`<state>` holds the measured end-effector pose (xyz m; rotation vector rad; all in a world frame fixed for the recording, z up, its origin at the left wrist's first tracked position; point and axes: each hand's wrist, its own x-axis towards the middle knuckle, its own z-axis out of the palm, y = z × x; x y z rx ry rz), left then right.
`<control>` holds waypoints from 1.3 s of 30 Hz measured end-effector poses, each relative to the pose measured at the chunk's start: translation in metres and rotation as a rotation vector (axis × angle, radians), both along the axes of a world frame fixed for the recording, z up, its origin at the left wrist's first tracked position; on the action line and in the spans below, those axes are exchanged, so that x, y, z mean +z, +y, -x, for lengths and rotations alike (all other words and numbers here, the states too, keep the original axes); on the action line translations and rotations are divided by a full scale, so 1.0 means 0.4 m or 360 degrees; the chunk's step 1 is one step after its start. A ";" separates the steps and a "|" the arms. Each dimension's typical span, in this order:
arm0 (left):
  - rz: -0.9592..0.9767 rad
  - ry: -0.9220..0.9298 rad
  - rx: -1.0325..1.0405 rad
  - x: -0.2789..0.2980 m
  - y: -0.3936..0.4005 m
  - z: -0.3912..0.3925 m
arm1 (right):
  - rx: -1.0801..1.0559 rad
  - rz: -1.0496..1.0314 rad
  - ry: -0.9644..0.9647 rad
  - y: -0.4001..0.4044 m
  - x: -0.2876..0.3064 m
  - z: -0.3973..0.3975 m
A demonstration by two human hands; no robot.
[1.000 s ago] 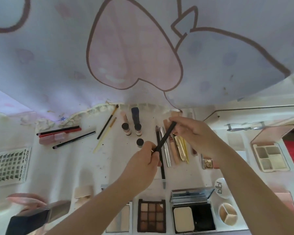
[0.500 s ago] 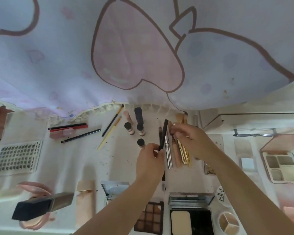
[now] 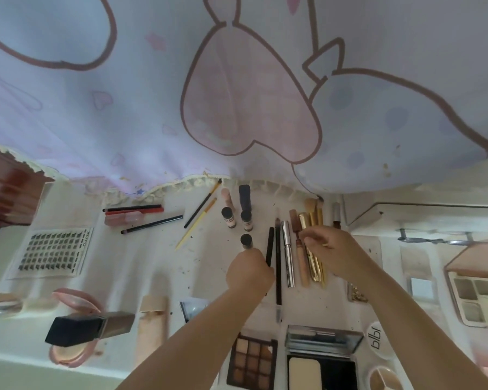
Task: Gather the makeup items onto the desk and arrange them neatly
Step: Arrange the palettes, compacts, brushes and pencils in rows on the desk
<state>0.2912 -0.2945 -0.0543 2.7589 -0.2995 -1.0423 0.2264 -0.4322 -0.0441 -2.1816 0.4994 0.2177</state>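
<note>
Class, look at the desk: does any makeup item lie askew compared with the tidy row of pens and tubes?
Yes. The yellow brush and black brush lie diagonally, unlike the parallel row near the left hand.

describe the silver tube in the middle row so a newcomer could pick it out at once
Start at the scalloped hem of the pastel curtain, then drop to the row of slim sticks on the white desk, between the two hands. The silver tube lies third from the left, beside a long black pencil. It is the row's only mirror-shiny chrome piece.
</note>
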 end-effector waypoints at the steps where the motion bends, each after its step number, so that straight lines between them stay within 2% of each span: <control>1: -0.0003 0.0000 -0.0019 0.000 0.000 -0.002 | 0.0009 0.0003 0.0002 0.001 -0.002 0.001; 5: 0.0010 0.0066 -0.0119 0.001 0.016 -0.007 | 0.0036 0.0037 0.0039 0.009 -0.003 0.010; 9: -0.0161 -0.0037 -0.0311 0.030 0.082 -0.035 | 0.0158 0.0333 0.0013 0.040 0.011 -0.003; 13: -0.0387 -0.0332 -0.0404 0.083 0.192 -0.116 | 0.0361 0.0626 -0.0238 0.097 0.048 -0.062; 18: -0.0533 -0.0511 -0.0213 0.123 0.331 -0.257 | 0.0586 0.0691 -0.0607 0.223 0.108 -0.195; 20: -0.0564 -0.0537 -0.0159 0.122 0.376 -0.300 | 0.0713 0.0684 -0.0549 0.285 0.099 -0.259; 22: -0.0633 -0.0547 -0.0118 0.119 0.416 -0.334 | 0.0842 0.0768 -0.0364 0.343 0.068 -0.324; 25: -0.0655 -0.0497 -0.0076 0.105 0.467 -0.369 | 0.0892 0.0923 -0.0179 0.422 0.013 -0.398; 29: -0.0618 -0.0417 -0.0151 0.082 0.506 -0.398 | 0.0767 0.1100 -0.0100 0.475 -0.051 -0.460; 33: -0.0439 -0.0386 -0.0206 0.063 0.531 -0.417 | 0.0768 0.1165 -0.0136 0.480 -0.087 -0.489; 36: -0.0246 -0.0468 -0.0321 0.063 0.533 -0.425 | 0.0822 0.1080 -0.0243 0.467 -0.075 -0.487; 39: 0.0002 -0.0634 -0.0573 0.075 0.529 -0.430 | 0.0770 0.0853 -0.0390 0.454 -0.007 -0.471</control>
